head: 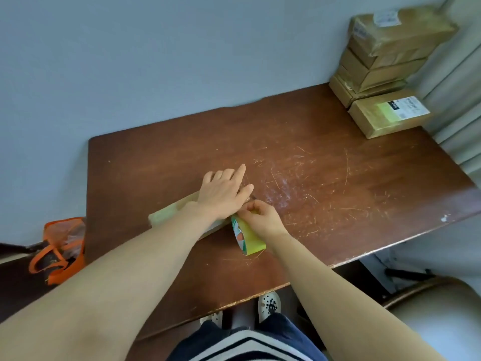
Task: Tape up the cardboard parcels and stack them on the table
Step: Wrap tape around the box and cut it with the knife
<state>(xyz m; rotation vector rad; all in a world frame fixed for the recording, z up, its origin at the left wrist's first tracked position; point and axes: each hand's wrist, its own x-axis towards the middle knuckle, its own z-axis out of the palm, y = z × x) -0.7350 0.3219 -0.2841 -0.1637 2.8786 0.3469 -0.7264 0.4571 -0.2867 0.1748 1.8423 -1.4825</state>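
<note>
A flat parcel (169, 213) lies on the counter (312, 165), a little left of the middle and closer to the near edge than the far one, running at a slant. Much of it is hidden under the person's left forearm.

The left hand (223, 194) lies flat on the parcel's right end, fingers straight and spread, palm down, pressing on it. The right hand (260, 217) is just beside it, nearly touching the left thumb. Its fingers are curled and it grips the top of a tape roll (247, 237). The roll stands on edge at the parcel's right end, yellow-green outside with orange and white print on its side. Whether tape is already stuck to the parcel cannot be told, as the hands cover that spot.

In the far right corner stands a stack (385, 56) of taped parcels against the wall, the top one bearing a white label. A lone parcel (387, 115) with a label lies just in front of the stack, near the right edge.

The counter is dark brown wood, much scratched right of the hands. On the floor past its left edge sits an orange bag (59, 246).
</note>
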